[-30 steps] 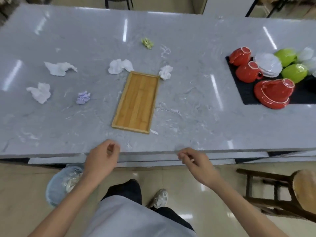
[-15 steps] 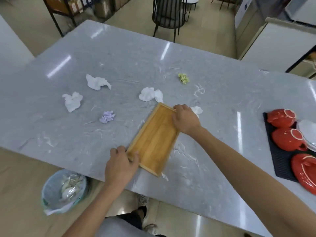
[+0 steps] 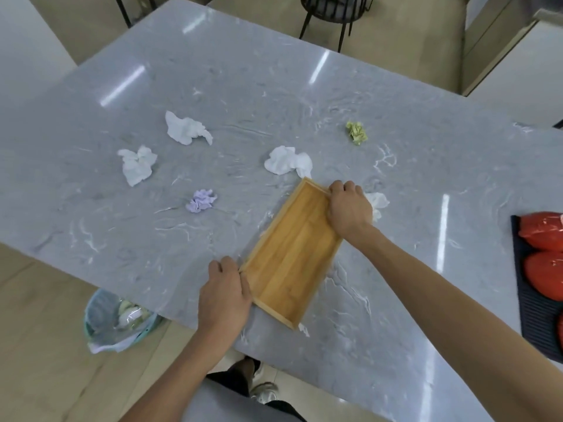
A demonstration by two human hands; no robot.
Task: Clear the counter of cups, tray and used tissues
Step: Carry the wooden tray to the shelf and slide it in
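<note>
The left hand [image 3: 224, 295] grips the near corner of the tray [image 3: 292, 257] and the right hand [image 3: 349, 212] grips its far end; it lies on the counter [image 3: 274, 95] among crumpled tissues [image 3: 137, 164].

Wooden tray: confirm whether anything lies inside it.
No, the wooden tray shows only bare wood, with left hand and right hand gripping its ends.

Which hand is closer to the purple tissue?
Left. The left hand grips the tray's near end, below the purple tissue; the right hand grips the far end, farther off across the tray.
</note>
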